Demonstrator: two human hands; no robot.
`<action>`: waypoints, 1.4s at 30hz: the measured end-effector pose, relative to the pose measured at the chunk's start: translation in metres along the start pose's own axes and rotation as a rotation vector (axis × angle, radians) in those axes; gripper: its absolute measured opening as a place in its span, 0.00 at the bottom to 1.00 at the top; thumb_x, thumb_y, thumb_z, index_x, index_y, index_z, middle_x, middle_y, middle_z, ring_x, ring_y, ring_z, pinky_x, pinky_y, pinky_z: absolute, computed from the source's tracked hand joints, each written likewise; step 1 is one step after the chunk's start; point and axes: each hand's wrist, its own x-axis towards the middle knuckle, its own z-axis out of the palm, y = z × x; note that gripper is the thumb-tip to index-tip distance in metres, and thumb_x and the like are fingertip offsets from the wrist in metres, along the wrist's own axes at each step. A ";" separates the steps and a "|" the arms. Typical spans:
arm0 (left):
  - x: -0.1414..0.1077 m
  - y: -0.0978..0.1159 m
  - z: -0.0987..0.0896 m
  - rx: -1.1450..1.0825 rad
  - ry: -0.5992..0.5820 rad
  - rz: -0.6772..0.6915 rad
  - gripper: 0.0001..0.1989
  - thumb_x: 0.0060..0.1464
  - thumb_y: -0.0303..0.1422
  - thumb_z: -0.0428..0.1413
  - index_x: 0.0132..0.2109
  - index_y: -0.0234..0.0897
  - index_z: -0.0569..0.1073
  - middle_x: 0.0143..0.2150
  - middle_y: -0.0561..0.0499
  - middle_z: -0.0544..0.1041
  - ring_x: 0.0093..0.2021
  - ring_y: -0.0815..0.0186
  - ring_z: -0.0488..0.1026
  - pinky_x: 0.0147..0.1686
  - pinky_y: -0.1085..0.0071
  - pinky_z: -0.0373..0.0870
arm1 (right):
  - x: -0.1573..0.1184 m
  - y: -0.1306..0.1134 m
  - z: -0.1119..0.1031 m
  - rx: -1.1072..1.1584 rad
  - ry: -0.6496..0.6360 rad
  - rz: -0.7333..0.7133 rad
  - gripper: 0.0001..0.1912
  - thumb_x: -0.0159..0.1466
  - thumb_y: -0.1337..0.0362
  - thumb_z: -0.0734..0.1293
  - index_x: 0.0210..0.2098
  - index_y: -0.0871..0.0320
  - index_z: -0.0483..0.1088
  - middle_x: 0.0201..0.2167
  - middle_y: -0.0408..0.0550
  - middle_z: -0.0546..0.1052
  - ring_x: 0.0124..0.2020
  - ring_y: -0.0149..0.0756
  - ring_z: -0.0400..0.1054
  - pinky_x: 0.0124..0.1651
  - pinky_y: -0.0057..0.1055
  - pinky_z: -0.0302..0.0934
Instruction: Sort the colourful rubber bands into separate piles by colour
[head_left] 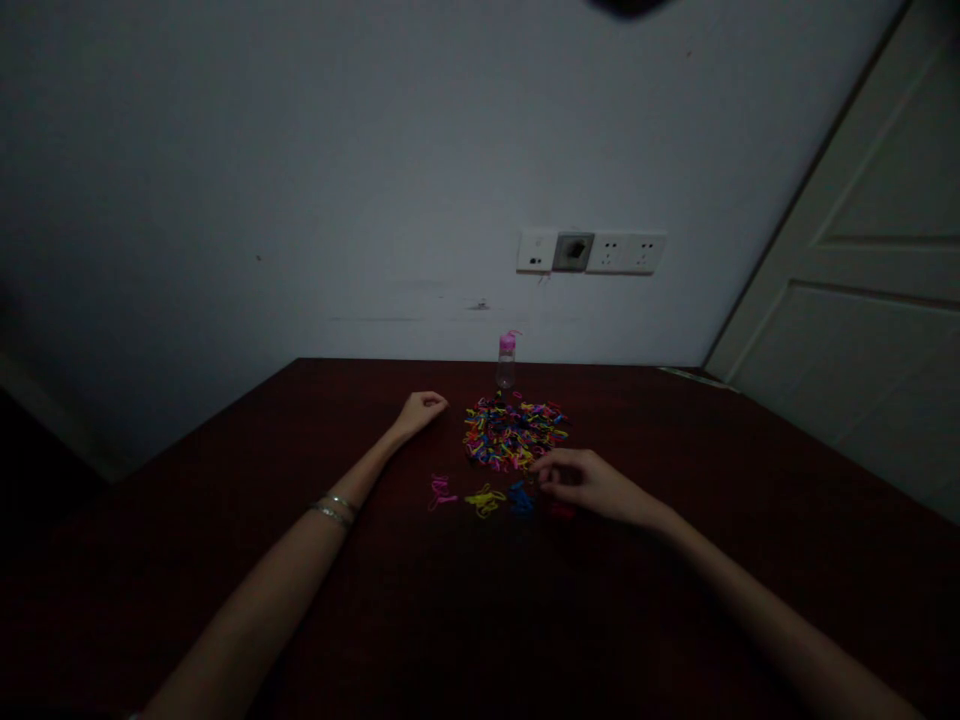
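A large heap of mixed coloured bands [516,432] lies on the dark red table. Nearer to me sit small groups: pink bands [441,492], yellow bands [485,500], blue bands [520,497] and red bands [559,511], the last partly under my right hand [574,480]. That hand hovers at the heap's near right edge, fingers curled and pressed together; whatever is between them is too small and dark to make out. My left hand [423,412] rests left of the heap with its fingers curled in, and nothing can be seen in it.
Behind the heap, a clear bottle [506,368] with a pink top stands upright near the wall. Wall sockets [609,253] are above the brown-red table [360,620]. A pale door [862,300] is at the right, near a light strip on the table's edge.
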 end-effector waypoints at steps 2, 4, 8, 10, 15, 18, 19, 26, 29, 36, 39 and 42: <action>0.001 -0.001 0.002 0.068 -0.019 0.079 0.14 0.43 0.37 0.53 0.33 0.30 0.75 0.25 0.51 0.73 0.25 0.70 0.65 0.27 0.75 0.60 | 0.000 0.007 -0.009 -0.004 0.057 0.041 0.13 0.56 0.61 0.63 0.39 0.59 0.71 0.31 0.46 0.72 0.29 0.29 0.63 0.32 0.27 0.59; 0.001 -0.001 0.005 0.153 -0.060 0.148 0.15 0.43 0.37 0.53 0.35 0.31 0.76 0.28 0.50 0.74 0.27 0.69 0.67 0.29 0.75 0.61 | 0.000 0.015 -0.016 -0.004 0.117 0.083 0.14 0.56 0.60 0.62 0.39 0.60 0.71 0.30 0.46 0.72 0.29 0.30 0.63 0.32 0.27 0.58; -0.004 0.007 0.011 0.316 -0.184 0.231 0.15 0.44 0.37 0.53 0.38 0.34 0.76 0.26 0.51 0.73 0.26 0.69 0.66 0.27 0.75 0.59 | 0.000 0.029 -0.026 0.010 0.209 0.127 0.15 0.55 0.59 0.62 0.37 0.62 0.72 0.30 0.46 0.72 0.30 0.30 0.63 0.33 0.27 0.58; -0.007 0.014 0.012 0.359 -0.232 0.253 0.15 0.45 0.37 0.53 0.39 0.35 0.76 0.26 0.51 0.72 0.25 0.69 0.65 0.26 0.76 0.58 | 0.000 0.034 -0.028 0.015 0.236 0.138 0.15 0.55 0.59 0.62 0.37 0.62 0.72 0.30 0.47 0.72 0.31 0.31 0.64 0.34 0.28 0.59; -0.013 0.025 0.012 0.388 -0.258 0.226 0.11 0.45 0.36 0.54 0.36 0.37 0.76 0.27 0.51 0.73 0.27 0.69 0.65 0.25 0.76 0.55 | 0.000 0.042 -0.030 0.003 0.244 0.165 0.15 0.55 0.58 0.62 0.37 0.62 0.72 0.30 0.47 0.73 0.31 0.33 0.65 0.36 0.31 0.60; -0.012 0.024 0.012 0.392 -0.248 0.233 0.09 0.46 0.35 0.54 0.34 0.38 0.76 0.28 0.51 0.73 0.27 0.69 0.66 0.26 0.76 0.55 | 0.000 0.045 -0.029 0.007 0.251 0.162 0.16 0.55 0.58 0.62 0.37 0.62 0.72 0.31 0.48 0.73 0.32 0.33 0.66 0.36 0.31 0.61; -0.012 0.024 0.013 0.395 -0.250 0.240 0.09 0.46 0.35 0.54 0.34 0.38 0.76 0.28 0.51 0.73 0.27 0.69 0.66 0.26 0.76 0.55 | 0.000 0.046 -0.030 0.007 0.251 0.160 0.16 0.55 0.58 0.62 0.37 0.62 0.72 0.31 0.48 0.73 0.32 0.34 0.66 0.37 0.31 0.61; -0.010 0.030 0.009 0.468 -0.220 0.270 0.09 0.48 0.34 0.52 0.34 0.37 0.75 0.28 0.51 0.73 0.26 0.69 0.65 0.25 0.76 0.54 | 0.000 0.047 -0.030 -0.010 0.243 0.157 0.15 0.55 0.60 0.61 0.37 0.62 0.71 0.32 0.48 0.73 0.33 0.33 0.66 0.38 0.31 0.61; -0.009 0.043 0.002 0.469 -0.186 0.272 0.09 0.47 0.33 0.53 0.34 0.37 0.75 0.29 0.50 0.74 0.27 0.69 0.66 0.26 0.75 0.54 | 0.000 0.047 -0.030 -0.017 0.237 0.156 0.15 0.56 0.61 0.60 0.38 0.62 0.71 0.32 0.48 0.73 0.32 0.33 0.65 0.37 0.32 0.61; -0.008 0.078 -0.011 0.404 -0.252 0.298 0.09 0.43 0.30 0.53 0.32 0.35 0.76 0.27 0.50 0.74 0.27 0.69 0.65 0.27 0.75 0.56 | 0.000 0.051 -0.030 -0.019 0.227 0.147 0.15 0.56 0.61 0.61 0.38 0.62 0.71 0.31 0.48 0.73 0.32 0.33 0.66 0.37 0.31 0.61; -0.016 0.093 -0.012 0.371 -0.452 0.272 0.07 0.39 0.27 0.54 0.28 0.34 0.76 0.23 0.52 0.72 0.23 0.71 0.63 0.25 0.75 0.55 | 0.001 0.054 -0.030 -0.020 0.223 0.154 0.15 0.55 0.61 0.61 0.38 0.62 0.71 0.32 0.47 0.73 0.33 0.34 0.66 0.37 0.31 0.61; -0.028 0.107 -0.009 0.273 -0.693 0.196 0.06 0.35 0.25 0.55 0.24 0.35 0.76 0.19 0.54 0.71 0.21 0.73 0.62 0.23 0.75 0.54 | 0.000 0.054 -0.029 -0.021 0.212 0.156 0.15 0.55 0.61 0.61 0.38 0.62 0.71 0.32 0.48 0.74 0.33 0.34 0.66 0.38 0.33 0.62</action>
